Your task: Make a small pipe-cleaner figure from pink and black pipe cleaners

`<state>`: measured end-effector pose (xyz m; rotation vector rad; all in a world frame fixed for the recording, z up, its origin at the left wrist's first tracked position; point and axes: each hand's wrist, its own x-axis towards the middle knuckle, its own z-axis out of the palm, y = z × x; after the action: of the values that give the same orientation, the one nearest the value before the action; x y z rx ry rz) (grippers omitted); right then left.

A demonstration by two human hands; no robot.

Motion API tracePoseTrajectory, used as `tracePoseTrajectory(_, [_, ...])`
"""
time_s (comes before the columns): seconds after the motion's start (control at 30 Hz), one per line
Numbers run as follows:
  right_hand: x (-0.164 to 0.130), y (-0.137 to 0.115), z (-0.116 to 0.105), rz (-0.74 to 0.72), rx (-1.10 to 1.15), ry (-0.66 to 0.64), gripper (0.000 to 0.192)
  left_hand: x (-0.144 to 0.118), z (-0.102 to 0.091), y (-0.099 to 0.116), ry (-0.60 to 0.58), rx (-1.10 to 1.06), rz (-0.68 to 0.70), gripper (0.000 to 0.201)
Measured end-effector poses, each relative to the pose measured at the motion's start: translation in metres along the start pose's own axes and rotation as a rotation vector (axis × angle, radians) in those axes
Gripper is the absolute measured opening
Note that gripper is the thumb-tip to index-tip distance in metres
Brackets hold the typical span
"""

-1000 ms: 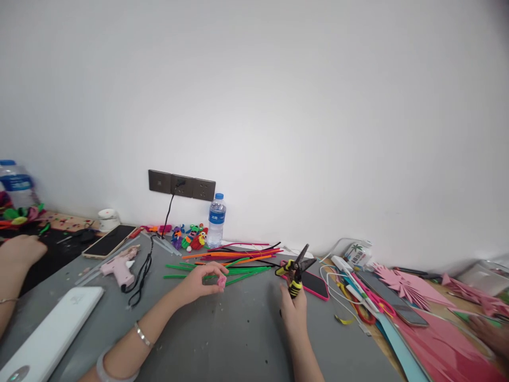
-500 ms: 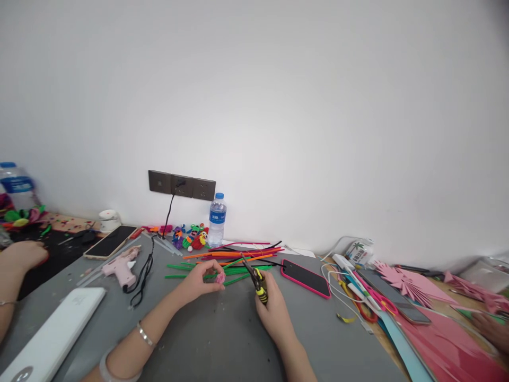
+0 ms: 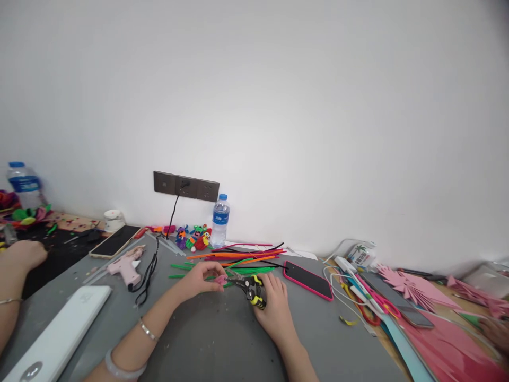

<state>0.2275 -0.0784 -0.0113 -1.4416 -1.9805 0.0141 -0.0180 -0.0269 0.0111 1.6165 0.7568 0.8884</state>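
Between the fingertips of my left hand (image 3: pixel 200 281) is a small pink fuzzy piece (image 3: pixel 221 279), too small to make out fully. My right hand (image 3: pixel 274 307) is wrapped round the black and yellow handles of a pair of pliers (image 3: pixel 249 289). The plier jaws point left and reach the pink piece; whether they grip it I cannot tell. Just beyond both hands lie green pipe cleaners (image 3: pixel 183 270), with orange pipe cleaners (image 3: pixel 254 259) behind them.
A pink glue gun (image 3: pixel 125 268) with a black cord and a long white box (image 3: pixel 59 334) lie left. A water bottle (image 3: pixel 220 222) stands by the wall beside small fuzzy figures (image 3: pixel 201 239). At right are a pink-edged phone (image 3: pixel 308 281) and pink paper (image 3: pixel 449 339). Another person's hand (image 3: pixel 26 257) is far left.
My right hand has turned the pliers from pointing up and away to pointing left, bringing the jaws to the pink piece. The left hand keeps its pinch. The view has shifted slightly.
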Motion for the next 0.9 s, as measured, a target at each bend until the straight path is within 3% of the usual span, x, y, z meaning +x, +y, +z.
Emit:
tracePoseTrajectory(0.2, [-0.001, 0.001, 0.0, -0.036, 0.013, -0.019, 0.054, -0.001, 0.0, 0.004, 0.006, 0.014, 0.0, 0.039])
tracePoseTrajectory(0.57, [0.0, -0.003, -0.005, -0.081, 0.015, -0.074, 0.055, -0.003, 0.002, 0.012, -0.088, -0.036, -0.098, 0.041])
tracePoseTrajectory(0.9, [0.0, -0.005, -0.008, -0.096, 0.022, -0.146, 0.044, -0.002, -0.005, 0.005, -0.157, 0.051, -0.087, 0.035])
